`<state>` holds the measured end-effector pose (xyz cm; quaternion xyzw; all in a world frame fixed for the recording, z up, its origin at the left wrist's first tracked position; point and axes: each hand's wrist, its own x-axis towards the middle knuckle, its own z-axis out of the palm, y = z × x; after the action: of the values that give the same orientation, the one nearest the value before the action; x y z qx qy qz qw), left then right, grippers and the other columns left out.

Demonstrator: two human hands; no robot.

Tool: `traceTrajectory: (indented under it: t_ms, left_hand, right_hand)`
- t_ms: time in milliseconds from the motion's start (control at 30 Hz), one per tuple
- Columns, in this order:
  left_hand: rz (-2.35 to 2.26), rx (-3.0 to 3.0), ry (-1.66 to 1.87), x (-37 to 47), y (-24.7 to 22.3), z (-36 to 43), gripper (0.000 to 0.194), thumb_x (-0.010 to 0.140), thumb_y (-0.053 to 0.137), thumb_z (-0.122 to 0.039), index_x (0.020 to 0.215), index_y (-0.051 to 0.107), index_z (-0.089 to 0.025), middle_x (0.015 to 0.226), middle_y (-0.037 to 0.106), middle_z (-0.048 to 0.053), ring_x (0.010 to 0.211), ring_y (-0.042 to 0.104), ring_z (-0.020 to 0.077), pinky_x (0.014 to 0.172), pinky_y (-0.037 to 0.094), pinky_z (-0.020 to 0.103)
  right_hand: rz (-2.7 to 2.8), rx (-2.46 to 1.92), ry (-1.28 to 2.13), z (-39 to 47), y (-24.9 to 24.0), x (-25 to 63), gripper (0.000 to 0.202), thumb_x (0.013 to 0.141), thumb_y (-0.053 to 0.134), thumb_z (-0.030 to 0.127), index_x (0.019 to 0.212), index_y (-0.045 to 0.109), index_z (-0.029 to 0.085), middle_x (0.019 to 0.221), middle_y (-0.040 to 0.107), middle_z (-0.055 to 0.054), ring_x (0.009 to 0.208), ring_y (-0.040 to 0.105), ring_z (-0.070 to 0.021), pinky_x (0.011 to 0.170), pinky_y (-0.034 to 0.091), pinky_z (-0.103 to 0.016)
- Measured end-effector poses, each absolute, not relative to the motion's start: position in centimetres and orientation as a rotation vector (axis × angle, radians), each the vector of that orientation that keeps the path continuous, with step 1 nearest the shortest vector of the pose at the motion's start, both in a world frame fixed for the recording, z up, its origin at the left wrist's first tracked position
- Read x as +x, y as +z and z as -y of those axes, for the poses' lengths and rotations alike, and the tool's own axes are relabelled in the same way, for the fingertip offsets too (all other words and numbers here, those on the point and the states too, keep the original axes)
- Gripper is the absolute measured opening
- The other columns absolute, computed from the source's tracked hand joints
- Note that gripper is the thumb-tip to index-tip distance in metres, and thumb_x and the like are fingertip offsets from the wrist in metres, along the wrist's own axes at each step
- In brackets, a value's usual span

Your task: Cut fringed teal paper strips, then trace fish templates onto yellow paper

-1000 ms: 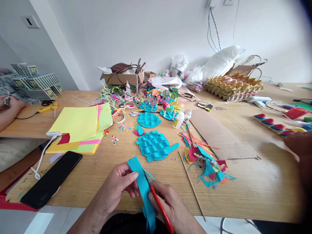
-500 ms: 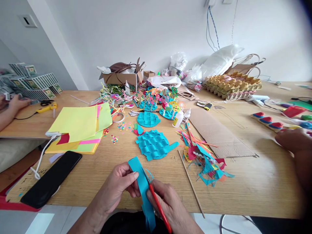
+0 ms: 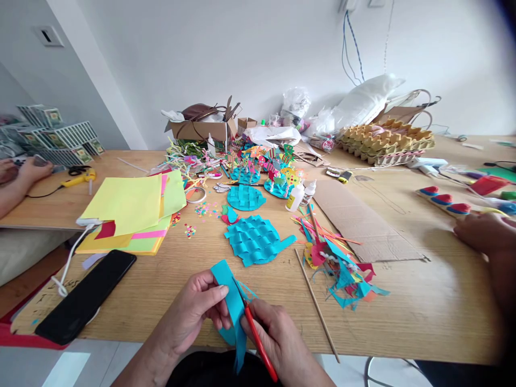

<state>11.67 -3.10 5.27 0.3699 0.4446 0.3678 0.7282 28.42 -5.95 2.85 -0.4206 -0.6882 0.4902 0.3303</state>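
Note:
Between thumb and fingers, my left hand [image 3: 203, 298] pinches a blue paper strip [image 3: 230, 293] above the table's front edge. My right hand [image 3: 278, 328] is wrapped round red-handled scissors [image 3: 258, 341], their blades lying along the strip's right edge. A thin blue sliver [image 3: 248, 290] curls beside the blades. The strip's lower part hangs toward my lap. Beyond my hands lies a blue fish-like paper shape [image 3: 253, 242] covered in curled scales, with a smaller blue shape [image 3: 245, 198] behind it.
Colourful paper scraps [image 3: 346, 274] and a thin wooden stick [image 3: 317, 306] lie to the right, near a cardboard sheet [image 3: 363, 226]. White glue bottles [image 3: 295, 197] stand behind. At left are yellow paper sheets [image 3: 124, 204] and a black phone [image 3: 86, 295]. Other people's hands [image 3: 34, 169] show at both sides.
The scissors and my right hand have shifted slightly up and left along the strip. The thin sliver sticks out farther, and the strip's hanging lower end has swung left.

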Motion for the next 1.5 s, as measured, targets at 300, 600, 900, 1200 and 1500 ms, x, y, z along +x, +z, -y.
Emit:
traceTrajectory:
  t_ms: [300,600,900,1200,1500]
  left_hand:
    - [-0.968,0.790,0.766,12.2,5.1,3.6,0.026,0.065,0.068,-0.036,0.062,0.056,-0.013,0.046,0.058,0.000,0.038,0.053,0.0097,0.038,0.038,0.018]
    - [-0.969,0.775,0.755,12.0,4.8,3.7,0.028,0.064,0.069,-0.037,0.062,0.056,-0.013,0.046,0.059,0.000,0.037,0.053,0.0091,0.037,0.038,0.017]
    - [-0.992,0.781,0.745,12.0,4.8,3.6,0.028,0.064,0.068,-0.038,0.061,0.055,-0.014,0.045,0.057,0.000,0.037,0.053,0.0094,0.037,0.037,0.017]
    - [-0.996,0.766,0.733,12.2,4.8,3.8,0.027,0.063,0.068,-0.038,0.062,0.056,-0.013,0.045,0.058,-0.001,0.035,0.052,0.0085,0.035,0.037,0.015]
    - [-0.979,0.762,0.697,12.3,4.7,3.8,0.026,0.064,0.067,-0.038,0.065,0.058,-0.013,0.044,0.058,0.000,0.035,0.052,0.0083,0.035,0.037,0.014]
  right_hand:
    - [1.778,-1.209,1.367,6.0,3.7,28.5,0.037,0.089,0.036,0.043,0.070,0.051,0.016,0.063,0.054,0.001,0.056,0.046,-0.0106,0.053,0.035,-0.020]
    - [1.700,-1.061,1.433,6.0,3.2,28.3,0.036,0.091,0.035,0.039,0.074,0.056,0.016,0.069,0.057,0.000,0.065,0.052,-0.0124,0.061,0.038,-0.020]
    - [1.721,-1.104,1.365,6.1,2.5,28.2,0.039,0.088,0.039,0.045,0.068,0.054,0.015,0.065,0.055,-0.001,0.060,0.050,-0.0124,0.057,0.038,-0.021]
    - [1.729,-1.187,1.416,6.0,3.2,28.2,0.036,0.089,0.037,0.042,0.069,0.051,0.016,0.060,0.051,0.002,0.055,0.045,-0.0101,0.053,0.035,-0.020]
    - [1.665,-1.106,1.477,6.0,3.1,28.0,0.034,0.089,0.039,0.042,0.071,0.051,0.017,0.064,0.052,0.002,0.057,0.045,-0.0098,0.055,0.036,-0.019]
